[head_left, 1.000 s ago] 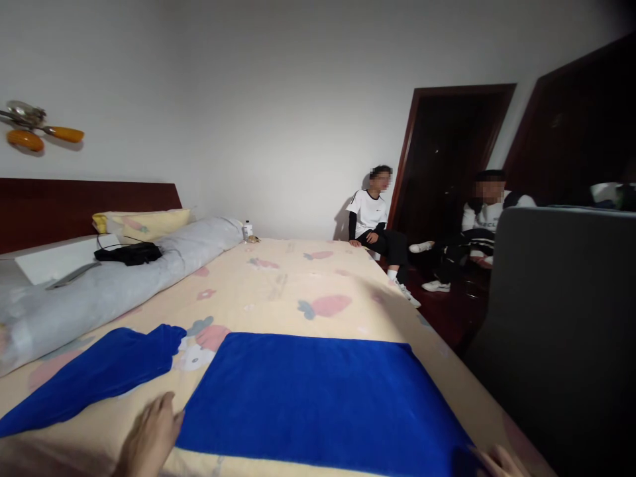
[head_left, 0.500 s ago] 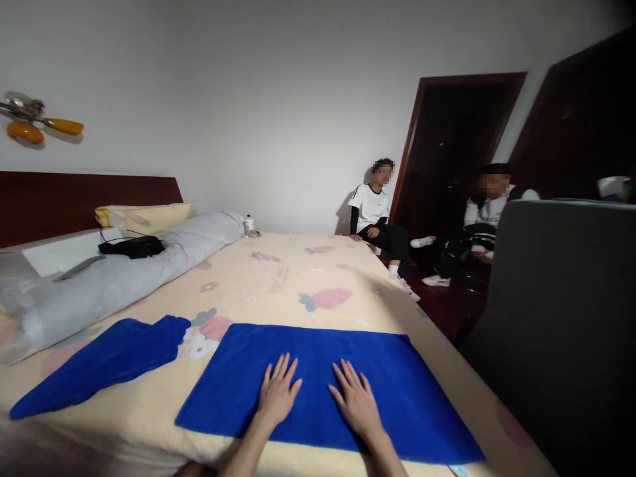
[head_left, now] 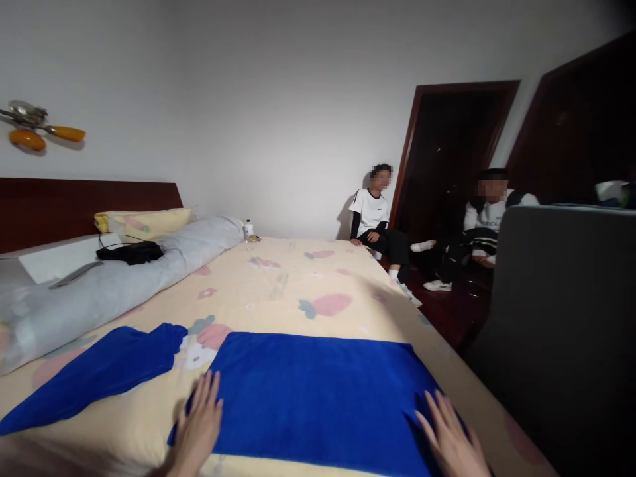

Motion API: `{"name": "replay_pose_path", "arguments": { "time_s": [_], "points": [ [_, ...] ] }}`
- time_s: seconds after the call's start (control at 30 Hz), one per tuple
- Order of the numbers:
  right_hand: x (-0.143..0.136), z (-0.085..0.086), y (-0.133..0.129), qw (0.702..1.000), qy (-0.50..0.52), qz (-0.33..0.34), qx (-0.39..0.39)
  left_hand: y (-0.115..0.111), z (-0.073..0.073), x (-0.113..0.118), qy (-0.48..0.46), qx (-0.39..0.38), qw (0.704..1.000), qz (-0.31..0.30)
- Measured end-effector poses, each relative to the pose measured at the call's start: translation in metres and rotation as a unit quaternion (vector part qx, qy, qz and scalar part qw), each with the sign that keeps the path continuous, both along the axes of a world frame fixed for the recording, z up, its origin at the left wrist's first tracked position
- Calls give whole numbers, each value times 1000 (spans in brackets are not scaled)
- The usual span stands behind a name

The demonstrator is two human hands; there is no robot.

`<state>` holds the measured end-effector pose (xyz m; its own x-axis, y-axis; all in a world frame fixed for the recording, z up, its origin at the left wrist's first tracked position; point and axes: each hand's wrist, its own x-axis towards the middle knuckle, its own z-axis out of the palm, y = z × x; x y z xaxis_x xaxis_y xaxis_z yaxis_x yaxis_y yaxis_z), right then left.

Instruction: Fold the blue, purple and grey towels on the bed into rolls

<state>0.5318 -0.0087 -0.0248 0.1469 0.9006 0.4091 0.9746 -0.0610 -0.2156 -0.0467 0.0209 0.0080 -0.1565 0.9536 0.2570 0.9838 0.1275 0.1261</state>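
A blue towel (head_left: pixel 318 397) lies spread out flat on the bed, its surface mostly smooth. Over its left edge is my left hand (head_left: pixel 201 414), open, with the fingers stretched out and pointing away from me. My right hand (head_left: pixel 450 434) is open too, fingers somewhat apart, at the towel's right side, where a small fold shows beside the thumb. Neither hand grips anything. Further left lies a second blue towel (head_left: pixel 99 371), bunched and crumpled, apart from my hands.
A patterned sheet (head_left: pixel 278 285) covers the bed. A rolled grey quilt (head_left: pixel 199 242) with a black bag-like item (head_left: pixel 130 252) lies along the headboard (head_left: pixel 89 202). One person (head_left: pixel 370 212) sits at the far corner, another (head_left: pixel 484 225) beyond a dark grey panel (head_left: pixel 561 298).
Both hands have slid apart, from the middle of the towel out to its left and right edges. A small fold has appeared near my right hand. The view has tilted slightly up.
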Motion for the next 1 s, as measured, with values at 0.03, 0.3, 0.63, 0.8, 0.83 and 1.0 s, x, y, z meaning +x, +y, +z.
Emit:
{"name": "replay_pose_path", "arguments": {
  "time_s": [0.03,0.3,0.63,0.8,0.83,1.0],
  "points": [
    [-30,9,9,1000,4,25,-15,6,4,26,-9,14,999,-50],
    [-242,57,99,945,55,282,-154,81,25,197,-37,-89,948,-303],
    [-105,57,134,981,22,39,-187,143,27,51,-6,-148,984,-101],
    [-12,43,134,972,-1,-83,-221,147,29,-7,-6,-161,986,-50],
    [0,40,135,970,-4,-93,-225,147,29,-11,-4,-160,986,-46],
    [-1,43,136,971,-32,-119,-204,148,33,0,28,-145,989,-23]
  ]
}}
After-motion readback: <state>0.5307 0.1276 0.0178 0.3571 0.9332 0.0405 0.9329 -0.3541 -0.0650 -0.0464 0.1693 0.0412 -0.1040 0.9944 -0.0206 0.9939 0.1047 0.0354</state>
